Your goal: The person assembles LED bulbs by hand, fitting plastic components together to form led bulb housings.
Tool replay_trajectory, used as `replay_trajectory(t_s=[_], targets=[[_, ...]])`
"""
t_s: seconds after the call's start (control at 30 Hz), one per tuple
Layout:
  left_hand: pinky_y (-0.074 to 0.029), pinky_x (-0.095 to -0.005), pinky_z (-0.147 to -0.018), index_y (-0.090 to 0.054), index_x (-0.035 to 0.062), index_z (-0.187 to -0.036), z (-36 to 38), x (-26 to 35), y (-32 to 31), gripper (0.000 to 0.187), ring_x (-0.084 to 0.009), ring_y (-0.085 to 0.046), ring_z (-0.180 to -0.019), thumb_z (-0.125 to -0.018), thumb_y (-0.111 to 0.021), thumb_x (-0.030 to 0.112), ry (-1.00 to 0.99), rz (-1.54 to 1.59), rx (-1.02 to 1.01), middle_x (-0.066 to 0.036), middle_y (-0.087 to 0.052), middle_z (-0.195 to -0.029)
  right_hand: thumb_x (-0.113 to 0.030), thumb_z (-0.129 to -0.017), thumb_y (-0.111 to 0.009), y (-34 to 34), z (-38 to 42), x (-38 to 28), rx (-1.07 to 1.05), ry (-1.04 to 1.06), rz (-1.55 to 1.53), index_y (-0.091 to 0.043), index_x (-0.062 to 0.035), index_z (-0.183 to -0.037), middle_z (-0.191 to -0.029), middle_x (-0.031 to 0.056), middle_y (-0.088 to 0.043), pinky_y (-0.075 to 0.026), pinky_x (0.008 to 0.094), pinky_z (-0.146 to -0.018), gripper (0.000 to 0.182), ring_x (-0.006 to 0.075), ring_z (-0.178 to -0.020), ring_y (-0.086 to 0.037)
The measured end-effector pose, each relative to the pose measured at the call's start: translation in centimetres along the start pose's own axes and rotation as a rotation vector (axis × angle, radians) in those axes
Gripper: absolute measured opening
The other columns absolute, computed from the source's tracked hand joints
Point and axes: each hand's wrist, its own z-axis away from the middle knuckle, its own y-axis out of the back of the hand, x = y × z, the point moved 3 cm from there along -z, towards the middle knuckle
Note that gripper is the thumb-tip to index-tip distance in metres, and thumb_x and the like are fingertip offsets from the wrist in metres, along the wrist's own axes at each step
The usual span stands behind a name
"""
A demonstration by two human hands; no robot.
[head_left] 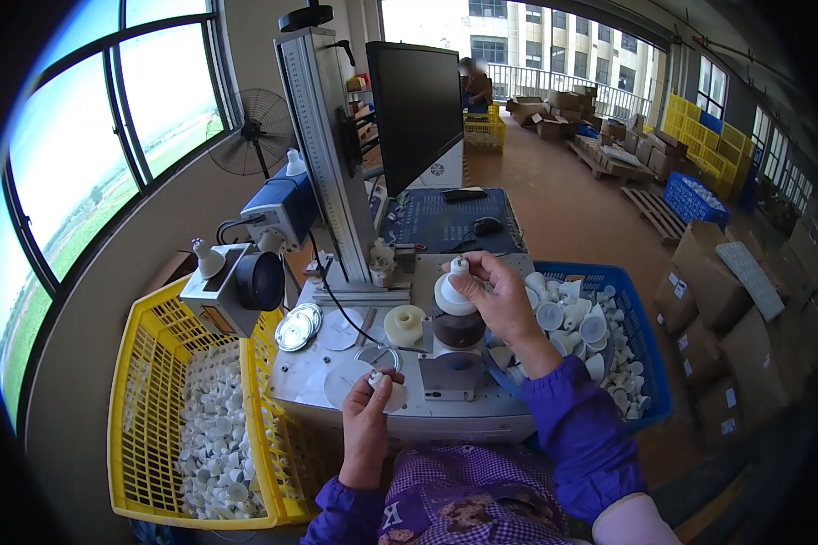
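Note:
My right hand [498, 298] has its thumb and fingers closed on a white lamp housing [452, 295], narrow end up. The housing sits right at the top of a dark round holder [458, 330] on the metal worktable [291, 381]. Lower and to the left, my left hand [365, 420] pinches a small white lamp housing [375, 378], mostly hidden by the fingers. Behind that hand lies a pale round disc [338, 385]. A cream-coloured round fixture [404, 324] stands between the hands, near a metal ring [378, 358].
A yellow crate [132, 409] of white lamp parts stands left, a blue crate [650, 354] of them right. The marking machine's lens head [259, 280] and column [323, 154] rise at left, beside a monitor [416, 113]. Cardboard boxes [718, 291] fill the right; a person [475, 86] is far back.

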Motion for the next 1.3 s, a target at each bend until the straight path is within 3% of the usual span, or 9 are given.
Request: replay_trajectory(t_s=[0.23,0.4,0.53,0.77,0.93,1.03,1.1,1.13,1.3], targets=[[-0.045,-0.0263,-0.076,-0.060,0.0011,-0.102,0.9,-1.5,-1.0,0.018,-0.0141,-0.058,-0.084,-0.090,-0.056,0.014,0.090,0.018,-0.026,-0.008,-0.064,-0.091,-0.023,-0.085,-0.067,0.0,0.2,0.0,0.002,0.050,0.019,-0.057,0.0007,-0.107,-0.096,0.0082,-0.066,-0.047,0.0262,-0.080,0.033,0.0122,-0.090,-0.060],[-0.045,-0.0247,-0.074,-0.059,0.0008,-0.102,2.4,-1.2,0.5,0.017,-0.0144,-0.059,-0.081,-0.089,-0.057,0.012,0.059,0.016,0.068,-0.009,-0.064,-0.088,-0.023,-0.085,-0.067,4.2,2.8,-2.0,0.086,0.162,0.248,-0.056,-0.0039,-0.116,-0.110,0.0084,-0.063,-0.044,0.0291,-0.085,0.038,0.0181,-0.105,-0.056],[-0.045,-0.0233,-0.072,-0.060,0.0025,-0.097,3.6,-1.4,3.9,0.012,-0.0119,-0.058,-0.078,-0.089,-0.058,0.012,0.037,-0.015,0.173,-0.006,-0.063,-0.085,-0.029,-0.080,-0.069,12.9,6.2,-2.6,0.348,0.171,0.917,-0.062,-0.0060,-0.108,-0.107,0.0153,-0.058,-0.045,0.0358,-0.077,0.037,0.0268,-0.095,-0.057],[-0.046,-0.0240,-0.072,-0.059,0.0021,-0.093,5.0,-2.6,5.0,0.008,-0.0120,-0.057,-0.076,-0.088,-0.058,0.009,0.105,-0.002,0.257,-0.006,-0.062,-0.084,-0.030,-0.073,-0.074,15.1,11.1,-1.3,0.283,-0.149,1.301,-0.063,-0.0048,-0.104,-0.100,0.0160,-0.054,-0.046,0.0403,-0.076,0.042,0.0354,-0.090,-0.057],[-0.043,-0.0246,-0.074,-0.057,0.0024,-0.084,5.5,-2.2,3.5,0.005,-0.0121,-0.055,-0.078,-0.085,-0.061,0.006,0.036,0.001,0.207,-0.007,-0.061,-0.084,-0.018,-0.075,-0.073,15.7,11.2,-1.1,0.367,-0.099,1.131,-0.062,-0.0039,-0.102,-0.098,0.0134,-0.055,-0.048,0.0379,-0.074,0.033,0.0296,-0.086,-0.060],[-0.040,-0.0247,-0.073,-0.056,0.0031,-0.077,5.9,-2.3,3.2,0.010,-0.0118,-0.054,-0.077,-0.083,-0.063,0.006,0.009,-0.055,0.204,-0.007,-0.060,-0.082,-0.008,-0.078,-0.064,16.4,12.0,-1.9,0.436,-0.230,0.766,-0.058,-0.0024,-0.111,-0.104,0.0123,-0.058,-0.049,0.0341,-0.078,0.034,0.0231,-0.090,-0.061],[-0.039,-0.0247,-0.072,-0.054,0.0034,-0.073,6.2,-2.5,2.8,0.014,-0.0115,-0.053,-0.076,-0.083,-0.064,0.006,0.027,-0.050,0.193,-0.007,-0.060,-0.081,-0.003,-0.080,-0.057,16.1,12.8,-1.4,0.455,-0.316,-0.143,-0.050,0.0029,-0.120,-0.110,0.0139,-0.058,-0.049,0.0319,-0.082,0.041,0.0199,-0.098,-0.059],[-0.038,-0.0246,-0.072,-0.053,0.0037,-0.069,6.3,-2.6,2.6,0.018,-0.0111,-0.052,-0.075,-0.082,-0.064,0.007,0.043,-0.047,0.182,-0.006,-0.059,-0.079,-0.001,-0.081,-0.054,16.0,13.2,-0.9,0.411,-0.311,-0.344,-0.044,0.0080,-0.124,-0.113,0.0171,-0.058,-0.048,0.0330,-0.087,0.045,0.0226,-0.104,-0.058],[-0.037,-0.0238,-0.069,-0.050,0.0029,-0.063,6.8,-2.5,0.9,0.024,-0.0100,-0.050,-0.071,-0.083,-0.063,0.007,0.058,-0.099,0.116,-0.005,-0.057,-0.075,-0.004,-0.083,-0.057,13.7,14.2,-0.6,0.368,-0.317,-0.407,-0.047,0.0059,-0.120,-0.111,0.0150,-0.059,-0.044,0.0349,-0.093,0.040,0.0229,-0.107,-0.057]])
